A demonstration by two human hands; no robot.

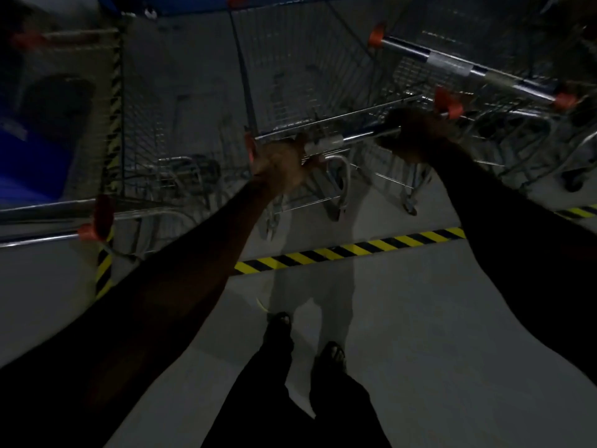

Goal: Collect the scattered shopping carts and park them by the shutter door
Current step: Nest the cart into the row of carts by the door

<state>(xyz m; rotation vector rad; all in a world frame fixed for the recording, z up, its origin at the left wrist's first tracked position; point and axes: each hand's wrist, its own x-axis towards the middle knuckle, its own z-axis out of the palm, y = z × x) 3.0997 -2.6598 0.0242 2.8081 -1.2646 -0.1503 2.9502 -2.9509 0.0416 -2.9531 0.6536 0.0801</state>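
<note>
Both hands, left hand (pixel 278 166) and right hand (pixel 416 132), are gripping the cart handle (pixel 352 137), parking it; next probably nesting it straight between neighbouring carts (pixel 468 67).

Both arms outstretched, left hand (pixel 280 163) and right hand (pixel 416 132) curled, gripping
</note>
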